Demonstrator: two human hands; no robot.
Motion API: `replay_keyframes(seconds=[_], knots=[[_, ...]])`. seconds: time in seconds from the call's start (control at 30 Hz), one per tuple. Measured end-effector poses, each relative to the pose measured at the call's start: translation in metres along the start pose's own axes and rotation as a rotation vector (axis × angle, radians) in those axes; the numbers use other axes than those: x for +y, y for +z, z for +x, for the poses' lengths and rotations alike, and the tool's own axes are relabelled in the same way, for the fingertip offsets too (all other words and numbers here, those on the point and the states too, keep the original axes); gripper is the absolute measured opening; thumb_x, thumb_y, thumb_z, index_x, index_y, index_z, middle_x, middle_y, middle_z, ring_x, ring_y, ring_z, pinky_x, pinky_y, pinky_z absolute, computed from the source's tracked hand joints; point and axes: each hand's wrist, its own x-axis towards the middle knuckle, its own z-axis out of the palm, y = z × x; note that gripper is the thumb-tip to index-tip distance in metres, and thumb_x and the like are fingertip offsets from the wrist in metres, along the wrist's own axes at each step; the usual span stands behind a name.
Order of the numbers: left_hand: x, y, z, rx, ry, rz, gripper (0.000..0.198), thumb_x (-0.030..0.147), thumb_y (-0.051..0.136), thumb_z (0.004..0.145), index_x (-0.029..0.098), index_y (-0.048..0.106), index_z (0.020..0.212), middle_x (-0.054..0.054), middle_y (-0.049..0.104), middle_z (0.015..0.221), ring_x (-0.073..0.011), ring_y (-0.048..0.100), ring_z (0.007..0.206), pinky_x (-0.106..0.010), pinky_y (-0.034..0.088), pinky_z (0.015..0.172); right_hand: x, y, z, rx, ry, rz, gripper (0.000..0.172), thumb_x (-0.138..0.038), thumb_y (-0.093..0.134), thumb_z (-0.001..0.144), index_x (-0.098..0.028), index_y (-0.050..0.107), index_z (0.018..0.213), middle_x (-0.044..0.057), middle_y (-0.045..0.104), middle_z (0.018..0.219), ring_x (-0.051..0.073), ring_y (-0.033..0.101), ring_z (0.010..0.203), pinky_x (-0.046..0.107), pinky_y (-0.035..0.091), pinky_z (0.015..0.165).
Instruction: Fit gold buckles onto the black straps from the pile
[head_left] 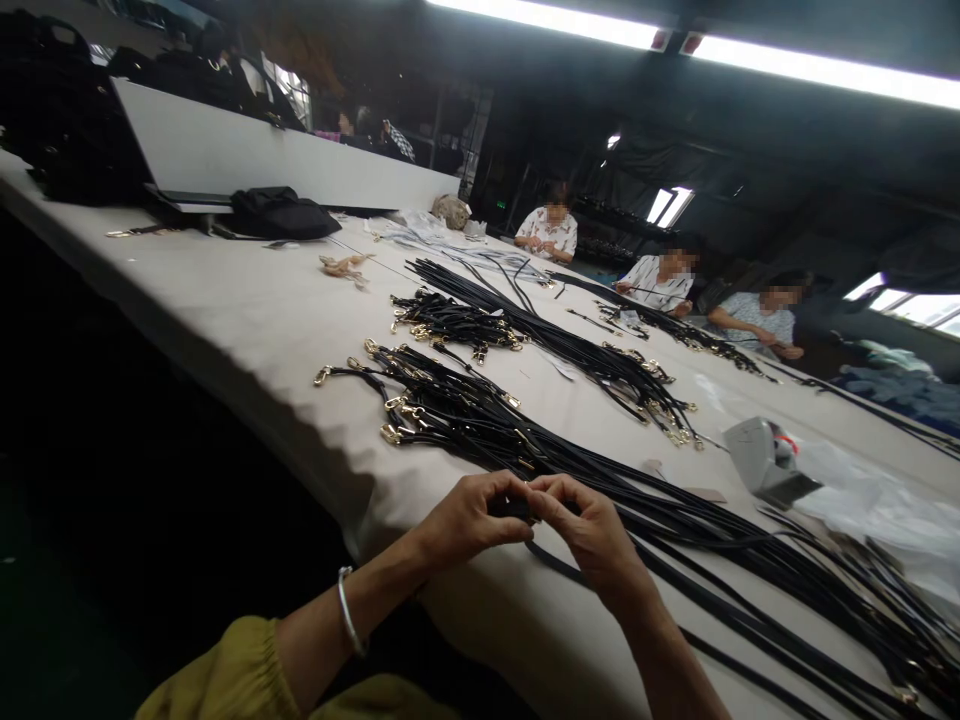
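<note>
My left hand (474, 518) and my right hand (583, 522) meet at the near table edge, fingertips pinched together. Between them is the end of a black strap (559, 566) with a small glint of gold metal; the fingers cover most of that end. The strap runs from beneath my right hand toward the lower right. Just beyond my hands lies a long bundle of black straps (600, 478) with gold clasps at its left end. Farther back are a heap of short black straps (450, 322) with gold clips and another long strap bundle (525, 322).
A cloth-covered table (262, 310) stretches away to the left and right. A grey tape dispenser (765, 462) stands at right beside clear plastic (877, 510). A black bag (283, 212) lies at the far left near a white panel (285, 150). Several people sit across the table.
</note>
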Motion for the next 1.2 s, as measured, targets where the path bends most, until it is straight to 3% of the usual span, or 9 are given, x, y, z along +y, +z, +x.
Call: replay_keyframes(seconds=[0.2, 0.3, 0.4, 0.5, 0.63, 0.73, 0.93, 1.07, 1.2], knots=[[-0.002, -0.009, -0.001, -0.047, -0.106, -0.157, 0.030, 0.021, 0.068, 0.075, 0.014, 0.062, 0.104, -0.001, 0.063, 0.086, -0.0097, 0.051, 0.066, -0.021, 0.040, 0.060, 0.008, -0.012, 0.001, 0.001, 0.153, 0.203, 0.038, -0.052, 0.073, 0.077, -0.014, 0.071, 0.078, 0.008, 0.072, 0.083, 0.020, 0.063, 0.080, 0.034, 0.048, 0.082], [0.000, -0.011, -0.001, -0.034, -0.164, -0.242, 0.029, 0.021, 0.064, 0.075, 0.013, 0.060, 0.103, -0.002, 0.061, 0.085, -0.0066, 0.042, 0.057, -0.019, 0.033, 0.050, 0.005, -0.018, 0.000, 0.007, 0.162, 0.307, 0.043, -0.058, 0.072, 0.076, -0.016, 0.070, 0.083, 0.011, 0.072, 0.097, 0.022, 0.065, 0.084, 0.039, 0.050, 0.085], [0.001, -0.012, -0.002, -0.011, -0.146, -0.396, 0.034, 0.014, 0.062, 0.070, 0.014, 0.059, 0.105, -0.002, 0.061, 0.086, -0.0065, 0.043, 0.057, -0.019, 0.033, 0.051, 0.001, -0.017, -0.004, -0.053, 0.141, 0.469, 0.055, -0.064, 0.073, 0.072, -0.022, 0.066, 0.107, 0.011, 0.068, 0.113, 0.027, 0.066, 0.097, 0.045, 0.049, 0.091], [0.002, -0.011, -0.004, -0.008, -0.138, -0.551, 0.042, 0.010, 0.061, 0.066, 0.015, 0.058, 0.107, -0.002, 0.060, 0.082, -0.0087, 0.049, 0.061, -0.021, 0.039, 0.059, 0.001, -0.008, -0.007, -0.150, 0.135, 0.413, 0.057, -0.050, 0.082, 0.068, -0.025, 0.062, 0.116, 0.009, 0.069, 0.109, 0.028, 0.064, 0.106, 0.045, 0.045, 0.098], [0.001, -0.009, -0.005, 0.044, -0.142, -0.656, 0.027, 0.020, 0.066, 0.076, 0.014, 0.057, 0.100, -0.002, 0.059, 0.080, -0.0079, 0.048, 0.060, -0.020, 0.036, 0.056, 0.002, 0.008, -0.007, -0.211, 0.058, 0.231, 0.039, -0.042, 0.076, 0.078, -0.022, 0.065, 0.109, 0.008, 0.069, 0.105, 0.026, 0.063, 0.105, 0.040, 0.045, 0.096], [-0.003, -0.005, -0.002, 0.096, -0.129, -0.576, 0.026, 0.032, 0.068, 0.083, 0.013, 0.058, 0.097, -0.001, 0.056, 0.078, -0.0063, 0.046, 0.057, -0.019, 0.035, 0.053, 0.000, 0.016, -0.004, -0.077, -0.015, -0.015, 0.034, -0.046, 0.070, 0.081, -0.022, 0.067, 0.106, 0.006, 0.070, 0.101, 0.025, 0.063, 0.098, 0.037, 0.047, 0.090], [-0.021, 0.005, 0.006, 0.127, -0.034, -0.364, 0.027, 0.030, 0.070, 0.080, 0.016, 0.050, 0.092, 0.002, 0.054, 0.078, -0.0083, 0.051, 0.057, -0.018, 0.042, 0.048, 0.000, 0.024, 0.001, 0.227, -0.224, -0.357, 0.026, -0.043, 0.060, 0.088, -0.020, 0.071, 0.084, 0.004, 0.068, 0.083, 0.018, 0.059, 0.072, 0.029, 0.046, 0.070], [-0.022, 0.010, 0.007, 0.147, -0.088, -0.324, 0.024, 0.028, 0.065, 0.081, 0.020, 0.046, 0.093, 0.004, 0.052, 0.075, -0.0065, 0.044, 0.048, -0.016, 0.034, 0.038, 0.010, 0.032, -0.002, 0.312, -0.081, -0.247, 0.031, -0.048, 0.057, 0.088, -0.019, 0.068, 0.084, 0.003, 0.067, 0.074, 0.019, 0.061, 0.069, 0.028, 0.046, 0.064], [-0.013, 0.015, 0.007, 0.200, -0.058, -0.211, 0.017, 0.021, 0.063, 0.078, 0.017, 0.049, 0.088, 0.001, 0.055, 0.082, -0.0100, 0.054, 0.066, -0.019, 0.043, 0.056, 0.019, 0.034, -0.001, 0.387, -0.010, -0.224, 0.032, -0.051, 0.054, 0.089, -0.020, 0.063, 0.084, 0.003, 0.069, 0.072, 0.021, 0.065, 0.068, 0.029, 0.048, 0.064]])
